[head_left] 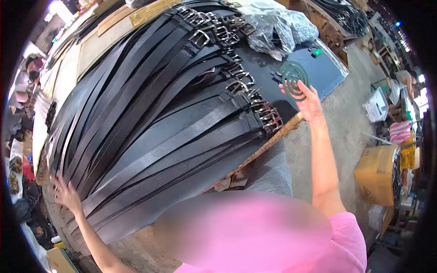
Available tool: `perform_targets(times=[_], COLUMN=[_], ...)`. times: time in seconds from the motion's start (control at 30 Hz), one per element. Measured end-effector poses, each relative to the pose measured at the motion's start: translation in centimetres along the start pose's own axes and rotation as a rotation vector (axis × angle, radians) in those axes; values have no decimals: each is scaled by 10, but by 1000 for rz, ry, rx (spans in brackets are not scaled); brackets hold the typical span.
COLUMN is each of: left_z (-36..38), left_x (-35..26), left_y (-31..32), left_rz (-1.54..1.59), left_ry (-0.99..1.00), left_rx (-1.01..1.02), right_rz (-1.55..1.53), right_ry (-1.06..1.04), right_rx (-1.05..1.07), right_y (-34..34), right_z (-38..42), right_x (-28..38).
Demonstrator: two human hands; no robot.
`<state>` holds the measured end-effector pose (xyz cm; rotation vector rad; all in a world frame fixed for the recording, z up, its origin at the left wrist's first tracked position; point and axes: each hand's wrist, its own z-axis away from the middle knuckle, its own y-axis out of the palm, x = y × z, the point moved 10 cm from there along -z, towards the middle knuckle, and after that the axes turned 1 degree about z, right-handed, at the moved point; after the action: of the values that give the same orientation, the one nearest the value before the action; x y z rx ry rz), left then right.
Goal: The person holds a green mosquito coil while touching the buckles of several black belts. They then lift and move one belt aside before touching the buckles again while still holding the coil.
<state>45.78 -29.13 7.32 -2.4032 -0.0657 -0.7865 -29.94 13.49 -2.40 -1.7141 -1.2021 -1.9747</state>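
Many black belts (136, 86) with silver buckles (239, 86) lie fanned out on a table, buckles toward the upper right. My right hand (307, 102) is raised beyond the table's right edge, its fingers closed on a green spiral coil (295, 82). At the lower left, my left hand (67, 195) is beside the strap ends of the belts, fingers spread, with nothing visible in it.
A crumpled clear plastic bag (280, 32) and a small green object (317, 53) lie on a dark board (330, 68) at the upper right. A cardboard box (375, 175) stands on the floor at right. People (405, 84) are in the background.
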Motion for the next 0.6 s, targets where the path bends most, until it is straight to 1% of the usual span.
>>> perform_targets(times=[0.03,0.07,0.1,0.13,0.17,0.2,0.27,0.3,0.33,0.43,0.5,0.57,0.6], left_z=[-35,-61,-84,-102,-115,-127,-137,-135,-136,-141,-147,-151,-152], left_x=[-55,-105,-151,-190,-228,-264,-337,-368,-399,-455,-476,-493,-500], left_y=[-36,-72,-105,-127,-148,-173,-218,-241,-261,-311,-344,-372,-385], left_rz=[139,234,322,423,451,565,774,814,840,1017,1109,1130,1149], left_ry=[135,209,281,308,359,408,579,694,767,891,922,948,973], left_rx=[1,-17,-35,-12,-71,-18,-27,-57,8,25,-28,-75,-101], right_rz=[-44,-112,-90,-70,-50,-47,-16,3,-13,-85,-191,-311,-360], right_ry=[-49,-87,-117,-148,-178,-210,-176,-162,-157,-163,-185,-220,-202], right_rx=[-42,-64,-97,-130,-163,-167,-193,-207,-198,-162,-192,-214,-254], right_y=[-5,-9,-4,3,6,8,1,-4,-5,-2,-12,-21,-25], right_z=[-2,-4,-4,-1,4,7,7,6,5,4,4,3,2], right_x=[-5,-15,-15,-14,-12,-9,-16,-19,-21,-19,-20,-20,-23])
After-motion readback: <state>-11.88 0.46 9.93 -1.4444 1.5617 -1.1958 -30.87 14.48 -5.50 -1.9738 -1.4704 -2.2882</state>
